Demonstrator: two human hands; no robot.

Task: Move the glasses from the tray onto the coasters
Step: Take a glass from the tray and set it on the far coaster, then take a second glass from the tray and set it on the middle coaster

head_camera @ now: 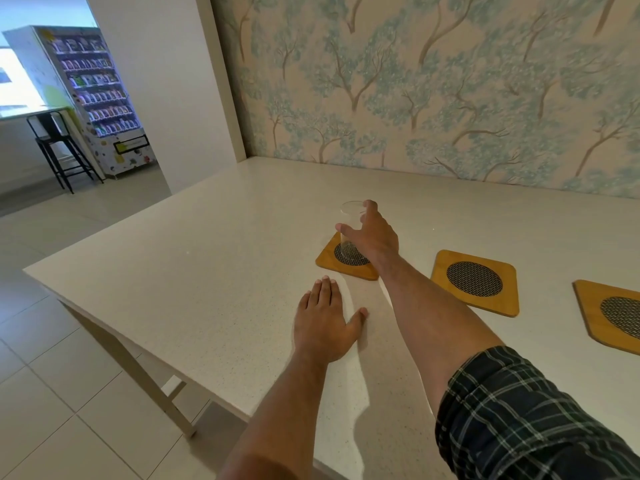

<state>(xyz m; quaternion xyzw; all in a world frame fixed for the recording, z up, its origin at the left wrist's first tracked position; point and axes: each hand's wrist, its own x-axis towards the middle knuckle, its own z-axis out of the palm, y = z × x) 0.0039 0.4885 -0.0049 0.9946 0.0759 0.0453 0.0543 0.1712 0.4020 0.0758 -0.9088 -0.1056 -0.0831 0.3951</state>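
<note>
The left hand (pixel 323 322) lies flat on the white table (pixel 194 271), fingers together and stretched out, holding nothing. At about one o'clock from it, the right hand (pixel 372 239) wraps its fingers around a clear glass (pixel 350 221) — upright, its base on the mesh centre of the leftmost coaster (pixel 329 259). At three o'clock from that, two more coasters (pixel 475 283) sit bare.
</note>
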